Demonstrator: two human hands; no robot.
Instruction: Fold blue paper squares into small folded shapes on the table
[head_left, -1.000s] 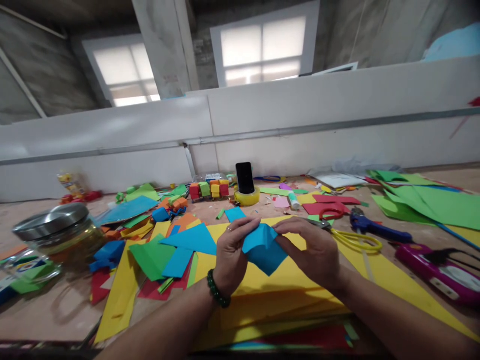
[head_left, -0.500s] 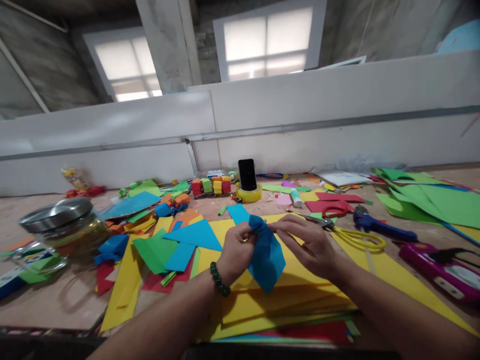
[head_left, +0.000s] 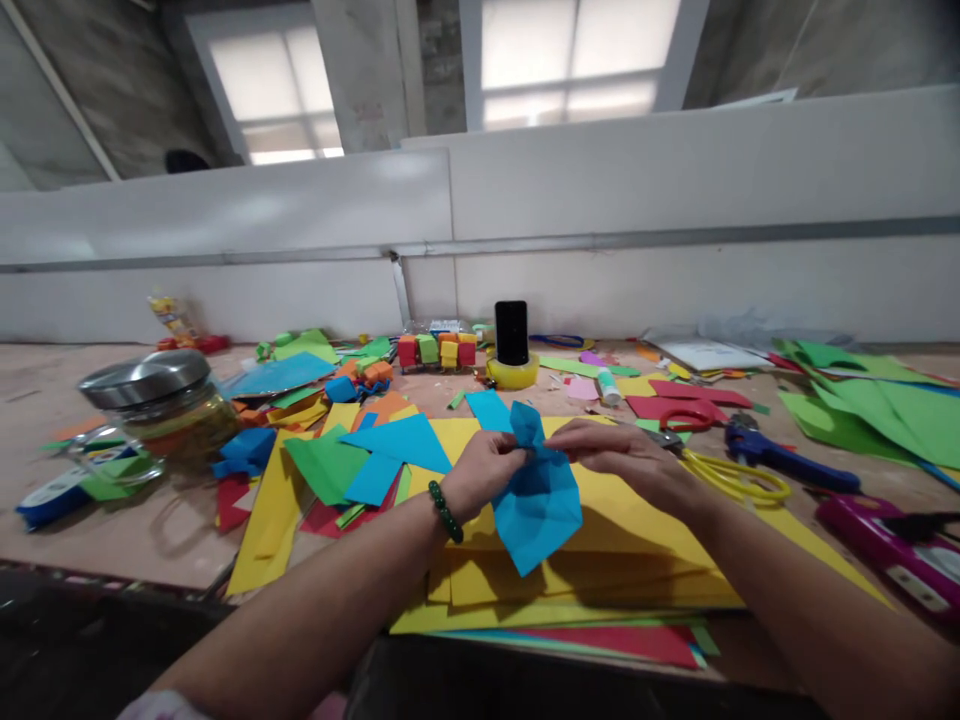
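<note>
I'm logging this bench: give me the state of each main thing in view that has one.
Held blue paper, creased, narrowed near its top
Left hand, pinching that paper
Right hand, at that paper, grip unclear
Glass jar, lid on
Phone, upright, unlit
Yellow sheets, stacked flat
Blue-handled tool, lying down
Green bracelet, worn

Left forearm [head_left: 322, 590] bare, rising diagonally from lower left of frame toward middle. Right forearm [head_left: 802, 585] bare, slanting in from lower right corner, wrist nearly straight. Left hand [head_left: 486, 468] below frame centre, fingers curled in, thumb and forefinger pinched together. Right hand [head_left: 637, 462] farther right, fingers nearly straight, bunched, pointing left; tips near left hand's, grip unclear.
</note>
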